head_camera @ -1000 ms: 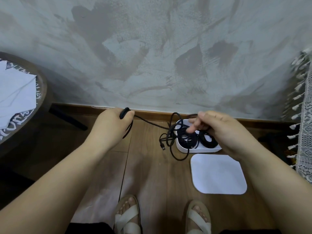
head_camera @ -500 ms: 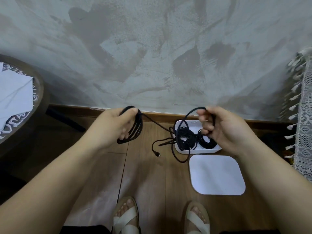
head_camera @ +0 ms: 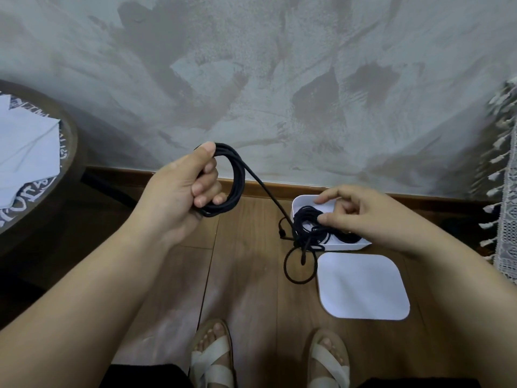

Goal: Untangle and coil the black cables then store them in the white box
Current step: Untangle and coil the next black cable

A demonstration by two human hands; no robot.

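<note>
Grips in the left hand (head_camera: 184, 191) a black cable coil (head_camera: 237, 177) of several turns, thumb pressed on top, fingers curled through the ring, raised before the wall (head_camera: 279, 79). Sends 1 strand (head_camera: 265, 189) straight from that coil down and rightward to the white box (head_camera: 300, 201) on the wooden floor (head_camera: 246, 275). Hovers with the right hand (head_camera: 361, 217) over the box, index finger straight, other fingers bent, thumb tip at the tangle of black cables (head_camera: 306, 222) inside; cannot tell pinching from mere touching there, with the box's middle and right covered by the hand. Shows only a sliver of a 2nd dark coil (head_camera: 347, 238) under the wrist. Spills 1 loop (head_camera: 299, 264) over the box's near-left wall onto the floor, a plug (head_camera: 282, 233) hanging just beside that wall. Has a white lid (head_camera: 363, 287) flat on the floor, just in front of the box. Cuts off a round table (head_camera: 71, 152) with white paper (head_camera: 25, 141) at the left edge, a fringed lace cloth (head_camera: 506, 219) at the right edge, 2 sandalled feet (head_camera: 212, 357) at the bottom.
</note>
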